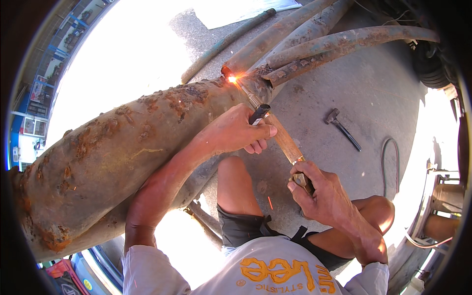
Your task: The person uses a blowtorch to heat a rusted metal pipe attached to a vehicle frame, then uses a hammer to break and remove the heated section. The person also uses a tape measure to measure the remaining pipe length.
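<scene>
My left hand (246, 130) is closed on a short black cylinder (259, 113), against the shaft of a cutting torch (285, 140) with a wooden-coloured grip. My right hand (314, 191) grips the torch's brass valve body (306, 183) at the near end. The torch's tip meets a bright orange glow with sparks (232, 79) at the far end of a large rusty, pitted pipe (108, 152), which slants across the left half beside my left forearm. Several thinner rusty tubes (354, 42) fan out from that end toward the upper right.
A loose tube (221, 46) and a white sheet (228, 10) lie at the top. A hammer (339, 125) and looped hose (391, 147) lie on the concrete floor (319, 98) to my right. Tyres (425, 64) and a metal frame (445, 201) stand at the right edge, my bent knees below me.
</scene>
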{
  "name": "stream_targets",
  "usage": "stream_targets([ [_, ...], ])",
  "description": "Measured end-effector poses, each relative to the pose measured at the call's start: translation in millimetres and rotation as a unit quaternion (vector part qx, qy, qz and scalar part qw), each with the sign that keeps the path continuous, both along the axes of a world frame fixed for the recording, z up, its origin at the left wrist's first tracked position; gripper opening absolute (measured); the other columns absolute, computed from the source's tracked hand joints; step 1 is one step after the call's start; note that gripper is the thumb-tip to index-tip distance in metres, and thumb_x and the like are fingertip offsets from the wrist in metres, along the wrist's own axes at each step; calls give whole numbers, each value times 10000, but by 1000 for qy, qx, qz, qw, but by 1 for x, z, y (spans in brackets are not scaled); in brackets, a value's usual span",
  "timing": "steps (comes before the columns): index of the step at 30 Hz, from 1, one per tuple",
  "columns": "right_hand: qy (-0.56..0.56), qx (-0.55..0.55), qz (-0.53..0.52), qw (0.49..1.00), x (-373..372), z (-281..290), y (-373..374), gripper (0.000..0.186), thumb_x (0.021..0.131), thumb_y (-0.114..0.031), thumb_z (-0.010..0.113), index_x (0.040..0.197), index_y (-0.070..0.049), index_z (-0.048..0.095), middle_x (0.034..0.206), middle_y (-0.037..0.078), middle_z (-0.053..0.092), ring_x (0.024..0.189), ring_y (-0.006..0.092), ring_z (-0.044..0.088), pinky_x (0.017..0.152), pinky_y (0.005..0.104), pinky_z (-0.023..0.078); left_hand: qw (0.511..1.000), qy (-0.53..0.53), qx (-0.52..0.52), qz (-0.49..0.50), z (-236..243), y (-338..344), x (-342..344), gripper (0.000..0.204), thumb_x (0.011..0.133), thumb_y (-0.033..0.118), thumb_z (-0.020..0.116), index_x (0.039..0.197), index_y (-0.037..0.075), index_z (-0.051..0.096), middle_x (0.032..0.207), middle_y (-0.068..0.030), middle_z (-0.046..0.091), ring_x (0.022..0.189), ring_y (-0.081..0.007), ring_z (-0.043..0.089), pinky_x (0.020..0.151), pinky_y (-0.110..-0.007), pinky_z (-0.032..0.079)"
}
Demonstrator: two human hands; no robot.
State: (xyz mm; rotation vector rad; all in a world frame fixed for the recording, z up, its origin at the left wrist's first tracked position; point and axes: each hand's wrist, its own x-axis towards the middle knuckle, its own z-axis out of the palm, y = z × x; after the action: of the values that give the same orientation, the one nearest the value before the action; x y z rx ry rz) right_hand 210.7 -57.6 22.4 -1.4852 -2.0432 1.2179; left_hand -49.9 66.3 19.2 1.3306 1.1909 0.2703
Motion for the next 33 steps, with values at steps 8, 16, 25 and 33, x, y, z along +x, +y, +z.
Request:
stream_targets([
  [8,-2,6,-7,1000,1,0,-2,263,992,-205,747,1198,-126,603,710,48,692,580,258,698,595,427,514,1000,-2,2,-8,3,-1,0,431,1008,397,803,990,-25,721,864,-106,769,795,-161,781,701,-300,646],
  [16,5,50,-8,999,-1,-2,-2,287,1007,-225,770,1202,-103,598,720,70,701,581,270,696,576,414,507,1000,4,11,-9,5,-1,1,437,1009,398,799,1028,-35,742,875,-107,771,800,-163,781,713,-296,650],
  [25,7,37,2,999,1,-5,0,335,1010,-136,784,1267,-65,580,823,98,693,645,171,673,598,340,542,1000,6,11,-5,5,0,1,431,1016,400,793,1010,-27,738,873,-104,770,792,-158,779,701,-291,646],
  [33,11,47,0,999,0,-5,0,324,1010,-131,779,1260,-57,586,824,91,691,651,174,685,602,342,547,1000,9,9,-3,4,0,1,423,1014,400,797,999,-18,734,872,-95,768,793,-156,778,700,-290,644],
])
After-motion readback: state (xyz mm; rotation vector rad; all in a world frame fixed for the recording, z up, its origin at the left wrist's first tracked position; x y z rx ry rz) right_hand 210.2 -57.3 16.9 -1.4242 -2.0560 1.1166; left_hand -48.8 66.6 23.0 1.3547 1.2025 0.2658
